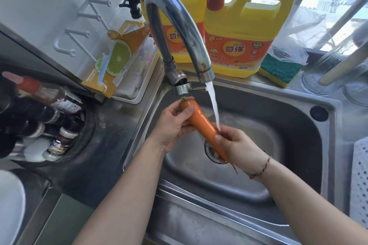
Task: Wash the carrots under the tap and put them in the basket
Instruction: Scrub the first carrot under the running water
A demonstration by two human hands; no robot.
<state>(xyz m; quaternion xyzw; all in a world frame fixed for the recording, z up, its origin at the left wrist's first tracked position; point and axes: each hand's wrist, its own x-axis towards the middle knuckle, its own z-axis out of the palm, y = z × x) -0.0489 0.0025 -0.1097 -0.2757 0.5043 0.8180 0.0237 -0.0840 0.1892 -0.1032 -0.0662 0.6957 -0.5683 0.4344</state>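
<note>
An orange carrot [201, 121] is held slantwise over the steel sink [298, 145], stem end up-left, thin tip down-right above the drain. My left hand [173, 123] grips its thick stem end. My right hand [237, 143] is closed around its lower half. Water [214, 105] runs from the chrome tap [179, 26] and lands on the carrot's middle, right by my right fingers. A white perforated basket [360, 181] shows partly at the right edge; what it holds is out of view.
Two yellow detergent jugs [243, 36] and a green-yellow sponge [278, 69] stand behind the sink. At the left are an orange lemon-print box [113, 59] and several sauce bottles [49, 117]. A glass jar [328, 69] sits at back right.
</note>
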